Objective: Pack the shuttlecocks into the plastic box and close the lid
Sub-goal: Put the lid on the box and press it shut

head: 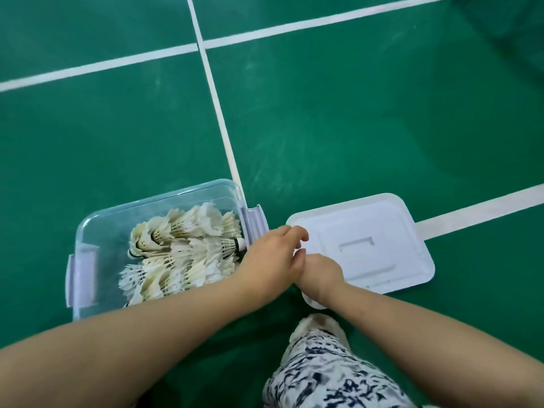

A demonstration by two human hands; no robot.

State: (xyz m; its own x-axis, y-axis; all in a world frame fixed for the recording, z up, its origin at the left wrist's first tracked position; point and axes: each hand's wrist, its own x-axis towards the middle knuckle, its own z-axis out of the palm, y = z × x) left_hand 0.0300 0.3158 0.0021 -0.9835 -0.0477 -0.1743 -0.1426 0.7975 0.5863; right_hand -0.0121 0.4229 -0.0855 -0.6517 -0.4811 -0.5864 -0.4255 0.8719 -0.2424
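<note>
Shuttlecocks (182, 254) heaped in the open plastic box (88, 228), lower left on the green floor (353, 128). Lid (368, 242) flat on the floor just right of it. Left hand (270, 254) and right hand (321, 275) touching at the lid's near-left edge, fingers curled, tips hidden; impossible to tell whether clamped on it. Patterned trouser leg (323, 372) cut off below.

The left hand (272, 254) covers the near right corner of the box (159, 199) and the left edge of the lid (382, 219). Its fingertips curl out of sight, so it perhaps grips the lid, but that is not certain. The right hand (322, 273) has its fingers hidden behind the left. The left forearm hides the box's near wall and some shuttlecocks (182, 254). Both arms and the patterned leg (323, 372) run off the bottom edge.
</note>
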